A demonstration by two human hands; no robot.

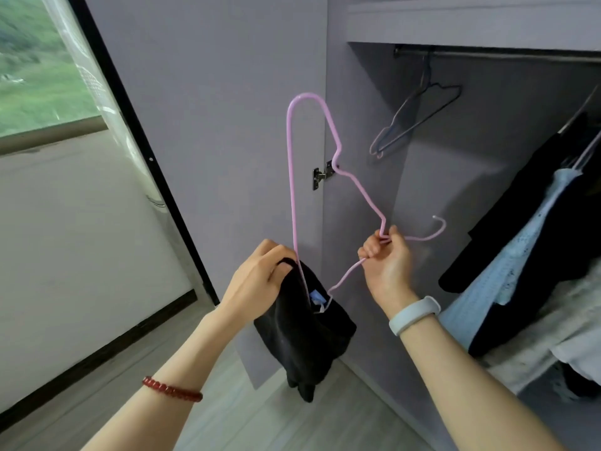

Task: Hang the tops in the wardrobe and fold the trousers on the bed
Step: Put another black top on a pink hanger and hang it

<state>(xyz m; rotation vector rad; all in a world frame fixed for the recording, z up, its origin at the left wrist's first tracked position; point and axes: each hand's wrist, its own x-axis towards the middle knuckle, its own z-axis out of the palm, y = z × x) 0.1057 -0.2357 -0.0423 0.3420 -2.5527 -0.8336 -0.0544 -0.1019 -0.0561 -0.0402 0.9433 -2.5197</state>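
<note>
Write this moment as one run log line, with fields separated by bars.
step: putting black top on pink hanger | left hand: grips top | right hand: grips hanger neck | wardrobe rail: not yet reached

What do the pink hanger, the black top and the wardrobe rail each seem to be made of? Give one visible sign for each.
Pink hanger: probably wire with a smooth plastic coating; it is thin, evenly coloured and bent into tight curves.
Black top: soft matt fabric, likely knit or fleece; it sags in limp folds.
Wardrobe rail: seemingly metal; a thin, dark, straight bar with a faint sheen.
</note>
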